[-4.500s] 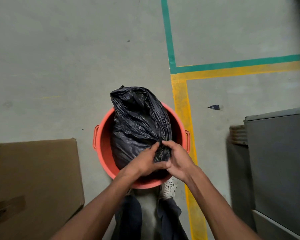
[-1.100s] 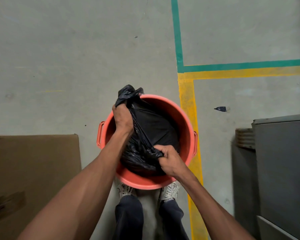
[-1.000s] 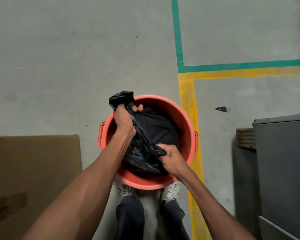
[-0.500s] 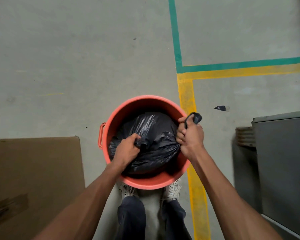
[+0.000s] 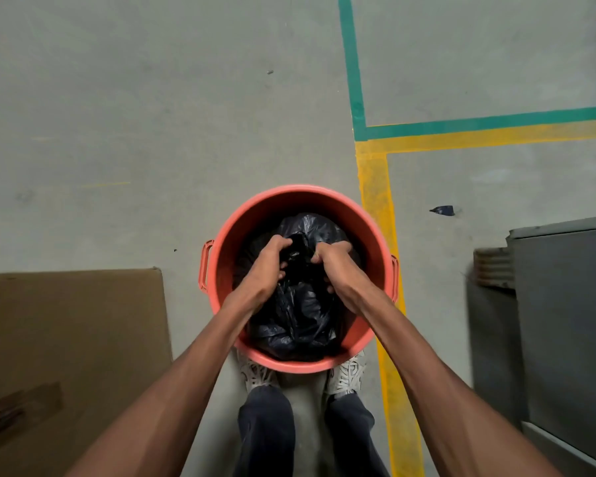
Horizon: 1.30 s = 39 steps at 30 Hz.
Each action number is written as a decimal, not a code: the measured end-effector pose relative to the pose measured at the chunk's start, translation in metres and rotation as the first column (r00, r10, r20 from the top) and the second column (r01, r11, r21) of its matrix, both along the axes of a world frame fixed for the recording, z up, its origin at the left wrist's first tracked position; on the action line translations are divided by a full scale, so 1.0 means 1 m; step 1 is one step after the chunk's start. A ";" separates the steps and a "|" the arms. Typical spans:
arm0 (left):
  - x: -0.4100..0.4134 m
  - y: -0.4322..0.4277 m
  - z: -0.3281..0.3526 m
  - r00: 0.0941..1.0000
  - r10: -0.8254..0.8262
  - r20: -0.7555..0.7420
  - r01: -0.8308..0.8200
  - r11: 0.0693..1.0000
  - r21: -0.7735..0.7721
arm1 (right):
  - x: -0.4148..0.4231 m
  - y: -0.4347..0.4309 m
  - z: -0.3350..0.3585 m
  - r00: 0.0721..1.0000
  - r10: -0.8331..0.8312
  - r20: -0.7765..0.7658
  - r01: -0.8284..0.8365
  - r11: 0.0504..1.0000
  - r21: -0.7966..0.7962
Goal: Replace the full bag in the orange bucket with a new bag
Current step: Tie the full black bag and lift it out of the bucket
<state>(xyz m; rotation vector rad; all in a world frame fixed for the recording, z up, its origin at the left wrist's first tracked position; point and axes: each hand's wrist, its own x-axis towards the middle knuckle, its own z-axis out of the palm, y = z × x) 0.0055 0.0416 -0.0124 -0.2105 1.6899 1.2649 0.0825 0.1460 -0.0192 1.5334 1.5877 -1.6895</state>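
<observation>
The orange bucket (image 5: 255, 215) stands on the concrete floor right in front of my feet. A full black bag (image 5: 296, 315) fills its inside. My left hand (image 5: 269, 259) and my right hand (image 5: 331, 263) are both down inside the bucket, side by side. Each one is closed on gathered plastic at the top of the black bag. The bunched plastic between my fists is partly hidden by my fingers. No new bag is in view.
A flat brown cardboard sheet (image 5: 69, 356) lies on the floor to the left. A grey metal cabinet (image 5: 565, 321) stands at the right. Yellow and green floor lines (image 5: 372, 187) run just right of the bucket. A small dark scrap (image 5: 443, 210) lies beyond them.
My right hand has come in from the bucket's right rim to the middle. Both hands now grip the bag's top close together, and the bag sits lower in the bucket.
</observation>
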 end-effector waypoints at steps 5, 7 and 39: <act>0.008 -0.009 -0.008 0.976 -0.118 -0.182 0.140 0.984 0.113 | 0.009 0.000 -0.007 0.968 -0.010 -0.251 0.031 0.996 0.082; 0.010 -0.011 -0.009 0.990 -0.056 -0.126 0.083 0.973 0.215 | 0.015 -0.001 -0.018 0.970 -0.036 -0.240 0.064 0.992 0.108; 0.030 0.011 -0.004 0.752 -0.173 -0.637 0.006 0.967 -0.255 | -0.006 -0.024 -0.011 0.885 -0.442 -0.149 0.462 0.873 0.155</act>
